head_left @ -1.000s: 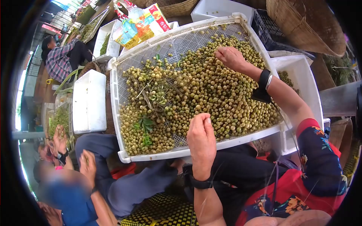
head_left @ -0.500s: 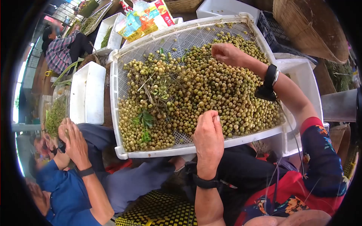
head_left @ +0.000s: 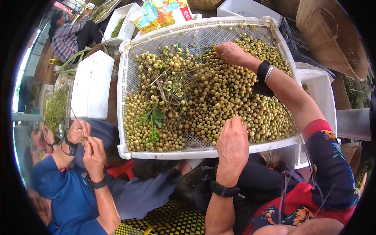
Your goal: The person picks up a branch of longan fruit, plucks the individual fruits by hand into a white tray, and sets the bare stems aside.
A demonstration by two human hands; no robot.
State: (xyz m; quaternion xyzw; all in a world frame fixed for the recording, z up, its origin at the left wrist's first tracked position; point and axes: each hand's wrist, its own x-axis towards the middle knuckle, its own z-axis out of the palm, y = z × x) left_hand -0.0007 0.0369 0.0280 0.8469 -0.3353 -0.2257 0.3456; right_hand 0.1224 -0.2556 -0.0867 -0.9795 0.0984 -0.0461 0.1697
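A white mesh crate (head_left: 129, 70) full of small round yellow-green fruits (head_left: 239, 94) lies in front of me. Thin twigs (head_left: 166, 94) and a few green leaves (head_left: 154, 116) are mixed in on its left half. At the far middle of the heap, my right hand (head_left: 234, 54) has its fingers bent down and closed at the fruits; what they grip is hidden. My left hand (head_left: 232, 150) is closed over the crate's near rim, back towards me. Its fingertips point at the fruits, and anything inside them is hidden.
On the left sits a co-worker in a blue shirt (head_left: 74, 196), whose hands (head_left: 88, 145) hold a thin stem. A white foam box (head_left: 93, 86) stands beside the crate. Beyond are a printed bag (head_left: 158, 13), a black crate (head_left: 291, 37) and a woven basket (head_left: 333, 35).
My right hand has moved left across the fruits. My left hand has shifted slightly right along the near rim. The co-worker's hands have come lower and together, with a stem now showing.
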